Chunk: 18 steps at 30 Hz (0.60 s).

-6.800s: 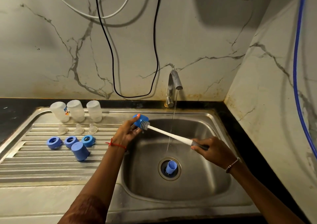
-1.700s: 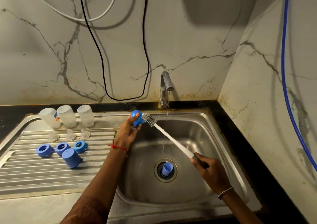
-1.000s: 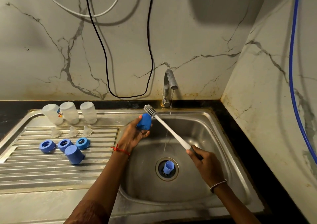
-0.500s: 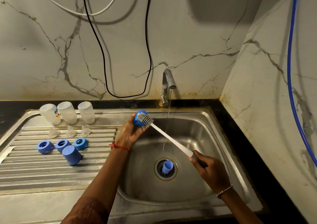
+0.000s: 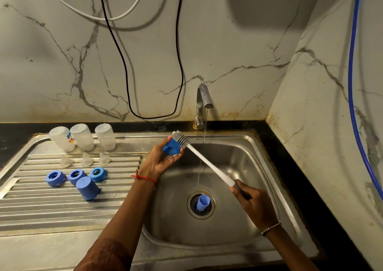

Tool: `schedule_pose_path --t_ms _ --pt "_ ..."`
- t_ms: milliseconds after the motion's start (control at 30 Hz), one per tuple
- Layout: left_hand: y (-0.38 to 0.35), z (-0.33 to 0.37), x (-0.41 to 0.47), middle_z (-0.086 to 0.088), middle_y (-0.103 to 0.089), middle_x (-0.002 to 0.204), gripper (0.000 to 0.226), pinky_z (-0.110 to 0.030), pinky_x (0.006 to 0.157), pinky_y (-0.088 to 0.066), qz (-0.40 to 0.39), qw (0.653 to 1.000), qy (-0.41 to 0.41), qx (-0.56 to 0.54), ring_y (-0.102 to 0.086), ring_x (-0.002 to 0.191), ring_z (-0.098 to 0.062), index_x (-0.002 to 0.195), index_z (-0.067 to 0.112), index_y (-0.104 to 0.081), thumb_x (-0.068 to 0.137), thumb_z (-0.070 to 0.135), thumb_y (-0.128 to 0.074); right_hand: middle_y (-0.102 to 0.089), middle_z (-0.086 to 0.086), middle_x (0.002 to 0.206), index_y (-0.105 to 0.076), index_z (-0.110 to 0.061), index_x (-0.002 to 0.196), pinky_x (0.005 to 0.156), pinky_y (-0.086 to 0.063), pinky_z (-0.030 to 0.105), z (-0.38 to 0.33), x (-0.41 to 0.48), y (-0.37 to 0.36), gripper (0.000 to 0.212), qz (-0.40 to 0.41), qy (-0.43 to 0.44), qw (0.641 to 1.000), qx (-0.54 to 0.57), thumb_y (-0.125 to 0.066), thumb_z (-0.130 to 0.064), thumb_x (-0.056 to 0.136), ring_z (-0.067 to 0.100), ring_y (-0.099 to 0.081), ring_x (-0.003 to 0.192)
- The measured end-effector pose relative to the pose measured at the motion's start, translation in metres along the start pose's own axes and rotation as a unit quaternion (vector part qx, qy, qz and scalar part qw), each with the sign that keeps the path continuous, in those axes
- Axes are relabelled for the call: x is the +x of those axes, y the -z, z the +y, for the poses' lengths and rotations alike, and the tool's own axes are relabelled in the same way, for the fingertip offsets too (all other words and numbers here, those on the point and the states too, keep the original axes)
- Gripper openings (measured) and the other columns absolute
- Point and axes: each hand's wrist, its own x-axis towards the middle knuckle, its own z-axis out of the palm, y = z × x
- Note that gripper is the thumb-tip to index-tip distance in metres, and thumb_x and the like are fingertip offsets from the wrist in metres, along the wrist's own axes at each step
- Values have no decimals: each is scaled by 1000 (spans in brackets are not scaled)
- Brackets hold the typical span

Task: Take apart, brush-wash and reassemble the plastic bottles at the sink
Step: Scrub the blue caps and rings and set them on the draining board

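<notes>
Brushing a blue cap [image 5: 171, 148] over the sink [image 5: 238, 156].
Gripped in the curled fingers of the left hand [image 5: 160, 162] above the basin's far left corner, with the bristle head of the brush [image 5: 207, 162] against its far side; brush handle clasped by the right hand [image 5: 252, 204], nearer and to the right. Thin stream from the tap [image 5: 202, 102] just right of the brush. Second cap [image 5: 202, 202] on the drain. On the drainboard [image 5: 62, 208] at left: three upturned clear bottles [image 5: 83, 137] farthest, then three teats [image 5: 86, 160], three blue rings [image 5: 76, 176], and nearest a third cap [image 5: 88, 187].
</notes>
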Motion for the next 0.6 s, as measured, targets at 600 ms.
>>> schedule_pose_path --t_ms 600 --pt "-7 -4 -3 -23 -54 95 25 -34 48 -55 17 999 30 38 -55 83 -28 103 -3 -48 99 20 -38 -53 11 53 -73 -14 99 45 -40 32 9 0 6 69 -16 -43 994 100 -45 -73 78 9 -42 44"
